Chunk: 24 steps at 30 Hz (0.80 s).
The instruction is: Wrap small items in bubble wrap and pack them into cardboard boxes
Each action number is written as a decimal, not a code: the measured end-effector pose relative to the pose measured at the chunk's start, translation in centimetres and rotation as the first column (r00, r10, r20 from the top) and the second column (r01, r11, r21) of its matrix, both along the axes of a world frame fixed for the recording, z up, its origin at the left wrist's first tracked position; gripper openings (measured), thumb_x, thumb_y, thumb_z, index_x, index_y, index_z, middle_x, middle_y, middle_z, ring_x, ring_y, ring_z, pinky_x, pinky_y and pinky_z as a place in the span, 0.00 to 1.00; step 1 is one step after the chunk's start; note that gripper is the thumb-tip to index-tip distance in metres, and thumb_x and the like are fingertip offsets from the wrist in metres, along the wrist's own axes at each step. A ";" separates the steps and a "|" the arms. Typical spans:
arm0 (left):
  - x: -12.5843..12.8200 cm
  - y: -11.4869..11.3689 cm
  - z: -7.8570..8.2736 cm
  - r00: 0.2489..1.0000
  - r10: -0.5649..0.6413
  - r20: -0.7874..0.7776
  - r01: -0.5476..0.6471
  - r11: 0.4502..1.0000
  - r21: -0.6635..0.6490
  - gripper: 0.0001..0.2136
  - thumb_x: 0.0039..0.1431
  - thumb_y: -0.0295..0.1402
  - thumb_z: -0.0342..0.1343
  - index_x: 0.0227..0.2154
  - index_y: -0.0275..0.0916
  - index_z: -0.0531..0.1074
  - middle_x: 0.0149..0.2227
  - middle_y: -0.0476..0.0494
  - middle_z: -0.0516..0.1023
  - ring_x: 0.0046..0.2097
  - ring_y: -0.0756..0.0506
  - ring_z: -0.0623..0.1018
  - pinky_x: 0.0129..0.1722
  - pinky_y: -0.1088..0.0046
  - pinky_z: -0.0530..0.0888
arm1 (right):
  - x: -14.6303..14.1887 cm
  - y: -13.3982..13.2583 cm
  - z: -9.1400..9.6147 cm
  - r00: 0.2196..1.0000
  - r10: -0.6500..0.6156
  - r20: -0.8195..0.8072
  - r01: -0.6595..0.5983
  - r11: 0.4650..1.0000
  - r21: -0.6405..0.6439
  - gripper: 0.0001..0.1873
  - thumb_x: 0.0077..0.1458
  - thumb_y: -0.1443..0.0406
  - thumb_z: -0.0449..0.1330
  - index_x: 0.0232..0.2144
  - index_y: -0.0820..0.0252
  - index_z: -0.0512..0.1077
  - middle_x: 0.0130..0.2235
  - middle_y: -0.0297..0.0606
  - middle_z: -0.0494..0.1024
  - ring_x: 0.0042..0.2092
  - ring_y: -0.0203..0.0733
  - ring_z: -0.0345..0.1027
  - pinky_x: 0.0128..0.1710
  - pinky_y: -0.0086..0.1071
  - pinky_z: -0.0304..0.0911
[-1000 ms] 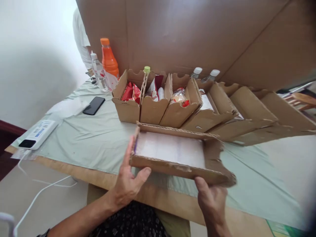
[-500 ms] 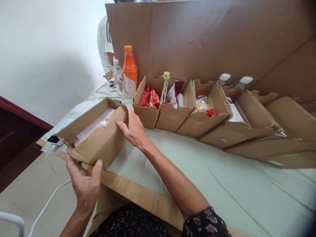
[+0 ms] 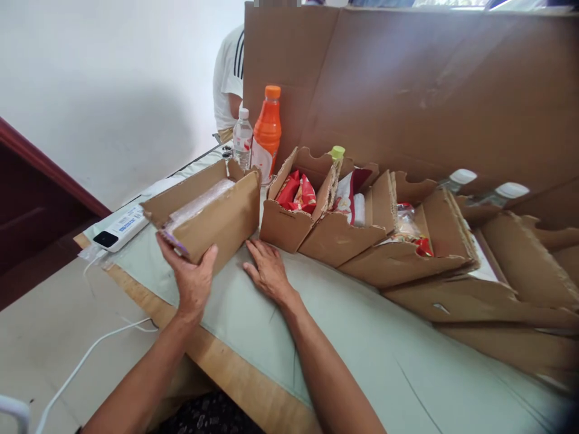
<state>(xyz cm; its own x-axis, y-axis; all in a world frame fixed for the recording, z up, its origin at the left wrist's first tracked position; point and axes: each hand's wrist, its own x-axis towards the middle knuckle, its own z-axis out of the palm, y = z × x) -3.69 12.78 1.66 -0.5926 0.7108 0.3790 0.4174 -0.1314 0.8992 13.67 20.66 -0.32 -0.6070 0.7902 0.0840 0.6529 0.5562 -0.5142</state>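
My left hand (image 3: 192,278) grips the near end of a long open cardboard box (image 3: 217,218) that holds a clear plastic-wrapped pack (image 3: 199,204). The box stands on the green cloth (image 3: 371,337), just left of a row of cardboard bins (image 3: 344,235). My right hand (image 3: 268,269) lies flat on the cloth beside the box's right wall, fingers spread, holding nothing.
The bins hold red snack packets (image 3: 297,190) and other wrapped items. An orange bottle (image 3: 266,135) and a water bottle (image 3: 242,138) stand behind the box. A tall cardboard sheet (image 3: 429,90) rises at the back. A white device (image 3: 120,228) lies at the table's left end. A person in white (image 3: 228,78) is beyond.
The box has gone from the table's front middle to the left end of the bin row and now stands there. My right hand came off it and lies flat on the cloth.
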 end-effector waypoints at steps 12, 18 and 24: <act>5.5 10.0 -0.3 0.986 -0.163 0.032 0.163 0.987 -0.004 0.42 0.64 0.49 0.58 0.73 0.42 0.45 0.78 0.32 0.37 0.78 0.34 0.36 0.74 0.45 0.42 | 0.5 0.3 -1.3 0.995 -0.008 -0.095 0.011 1.000 0.029 0.21 0.60 0.68 0.61 0.56 0.65 0.76 0.65 0.52 0.73 0.67 0.57 0.63 0.65 0.51 0.57; 4.5 10.2 -0.2 0.984 -0.180 0.010 0.180 0.984 0.005 0.38 0.65 0.51 0.54 0.71 0.38 0.51 0.77 0.30 0.44 0.77 0.35 0.44 0.75 0.51 0.46 | 0.5 0.4 -1.4 0.993 -0.026 -0.114 0.029 0.999 0.025 0.19 0.60 0.69 0.60 0.53 0.61 0.78 0.62 0.49 0.76 0.66 0.55 0.66 0.64 0.51 0.60; 1.7 10.0 -0.7 0.979 -0.203 0.002 0.203 0.979 -0.021 0.39 0.62 0.49 0.57 0.69 0.30 0.54 0.72 0.24 0.57 0.73 0.35 0.58 0.74 0.54 0.52 | 0.6 0.5 -1.8 0.988 -0.034 -0.150 0.037 0.999 0.019 0.17 0.62 0.67 0.59 0.52 0.62 0.79 0.61 0.51 0.76 0.66 0.55 0.65 0.66 0.52 0.58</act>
